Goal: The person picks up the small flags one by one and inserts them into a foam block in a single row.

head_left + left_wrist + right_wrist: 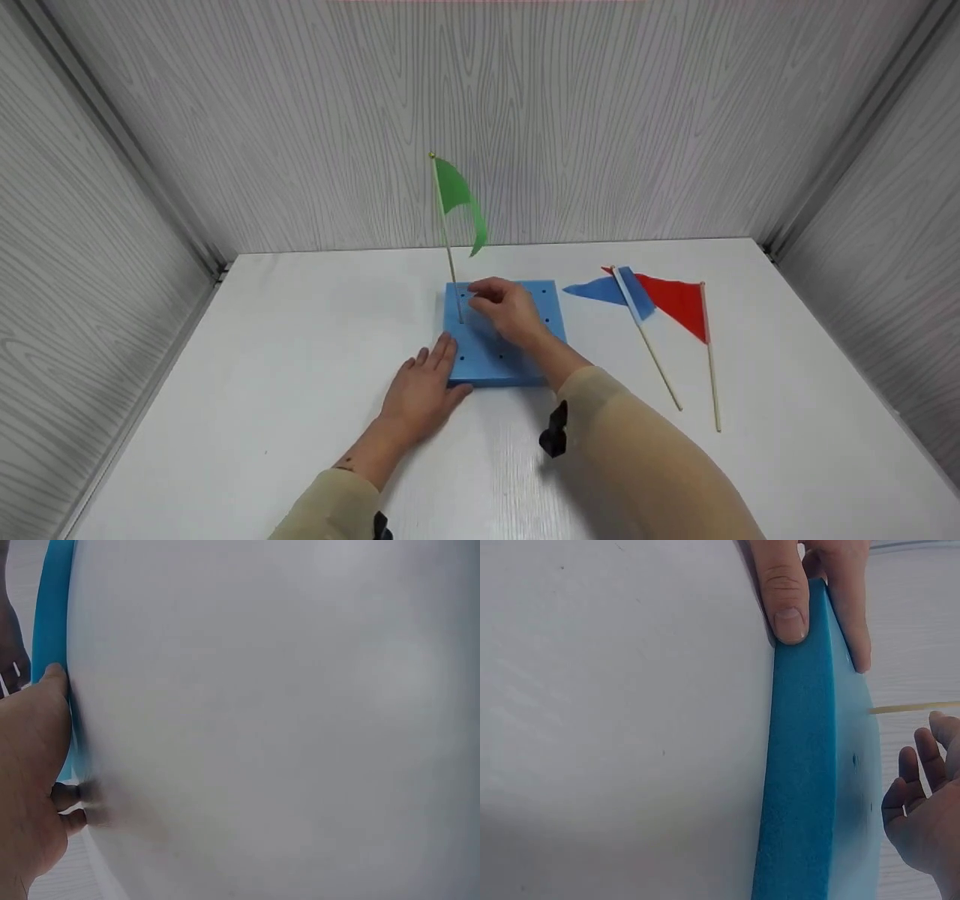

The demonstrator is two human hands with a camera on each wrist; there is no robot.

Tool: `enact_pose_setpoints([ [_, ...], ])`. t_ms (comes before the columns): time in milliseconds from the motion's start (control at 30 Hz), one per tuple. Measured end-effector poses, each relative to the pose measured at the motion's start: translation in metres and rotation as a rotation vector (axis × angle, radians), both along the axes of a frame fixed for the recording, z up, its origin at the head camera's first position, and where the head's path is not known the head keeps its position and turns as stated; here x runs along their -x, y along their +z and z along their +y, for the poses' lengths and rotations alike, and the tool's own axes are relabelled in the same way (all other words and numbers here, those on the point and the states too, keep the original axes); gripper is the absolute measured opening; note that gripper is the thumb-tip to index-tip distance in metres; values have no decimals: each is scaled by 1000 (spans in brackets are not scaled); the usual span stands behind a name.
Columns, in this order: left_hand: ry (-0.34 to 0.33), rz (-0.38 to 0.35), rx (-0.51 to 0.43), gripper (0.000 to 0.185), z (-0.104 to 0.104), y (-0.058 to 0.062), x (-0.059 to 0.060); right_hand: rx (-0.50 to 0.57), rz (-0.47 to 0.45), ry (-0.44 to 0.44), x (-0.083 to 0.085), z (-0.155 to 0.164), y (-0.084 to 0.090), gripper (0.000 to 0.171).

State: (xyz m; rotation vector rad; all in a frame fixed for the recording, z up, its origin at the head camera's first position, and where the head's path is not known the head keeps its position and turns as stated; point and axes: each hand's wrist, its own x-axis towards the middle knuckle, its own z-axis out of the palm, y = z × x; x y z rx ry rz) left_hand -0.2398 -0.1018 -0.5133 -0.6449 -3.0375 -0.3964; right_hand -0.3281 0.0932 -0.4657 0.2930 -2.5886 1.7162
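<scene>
Head view: grey-white panels [495,112] with streaky, wood-like grain, upright behind and at both sides. Below them, a smooth white tabletop [315,330], faintly glossy, straight along its back edge. Next in size, plain beige sleeves [645,457], with small black pieces [555,431] at the cuffs.

Then a square blue board [487,369], thick and matt, flat on top, slightly grainy along the side in the right wrist view; lies near the middle of the tabletop. Left hand [420,390]: open at the board's near left corner, fingers outstretched along the left edge, thumb against the front side. Right hand [514,307]: over the board, fingers loosely bent and parted in the right wrist view, nothing held; just beside an upright stick [915,706], contact or slim gap impossible to tell.

Green flag [453,187]: thin, limp cloth on that slender pale stick, planted in the board's left column, middle row. Long axis near vertical, leaning slightly left toward the top; cloth folding over to the right, narrow tip downward.

Right of the board, flat on the tabletop: red flag [675,300], triangular, tapering left beneath its neighbour, bare stick end toward the person. Blue flag [600,291]: tapering left toward the board, stick slanting, bare end nearer and farther right.

Smallest: round dark holes [501,357] in the board, and a gold-coloured bead [431,155] atop the upright stick.
</scene>
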Motion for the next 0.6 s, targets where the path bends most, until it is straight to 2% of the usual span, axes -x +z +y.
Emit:
enact_pose_setpoints([
  [300,12,-12,24,83,0,0,0,-4,-30,-6,-5,34,15,24],
  [600,13,0,9,83,2,-1,-1,-54,-24,5,-12,90,29,24],
])
